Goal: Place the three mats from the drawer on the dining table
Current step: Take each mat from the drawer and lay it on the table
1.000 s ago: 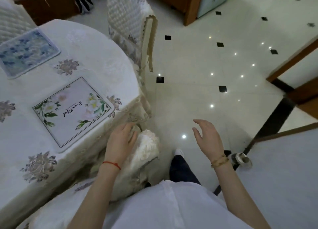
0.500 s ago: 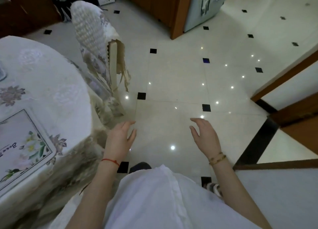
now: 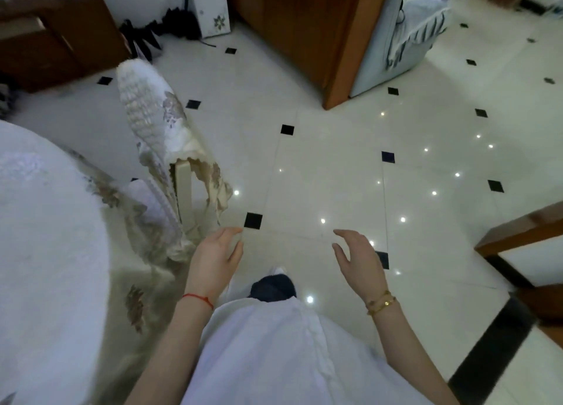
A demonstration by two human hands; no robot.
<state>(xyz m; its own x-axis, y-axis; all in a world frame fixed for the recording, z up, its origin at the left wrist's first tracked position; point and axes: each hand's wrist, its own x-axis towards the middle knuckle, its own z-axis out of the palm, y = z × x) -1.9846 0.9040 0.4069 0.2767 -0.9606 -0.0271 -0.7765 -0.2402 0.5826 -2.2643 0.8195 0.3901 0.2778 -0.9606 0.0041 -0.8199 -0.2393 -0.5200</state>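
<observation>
No mat visible in this view — neither on the visible part of the dining table [image 3: 45, 237] nor in either hand; the drawer isn't in frame, so where the mats are can't be told. The table, under a white floral cloth, sits at the left edge, with a covered chair [image 3: 152, 124] just beside it.

Left hand [image 3: 216, 260] hangs over the floor near the chair's skirt, fingers loosely spread and relaxed, holding nothing. Right hand [image 3: 358, 260] is well apart from it, fingers slightly curved and open, also empty.

Judged step: walking away from the table to fetch a mat. The camera looks across the tiled floor [image 3: 335, 176] toward a wooden cabinet [image 3: 301, 33].

To do it well: keep clear of the chair's trailing cover while passing, find the drawer, pull it fully out, take one mat flat by its edge — not bent — then carry it back and lay it square on a bare patch of cloth.
</observation>
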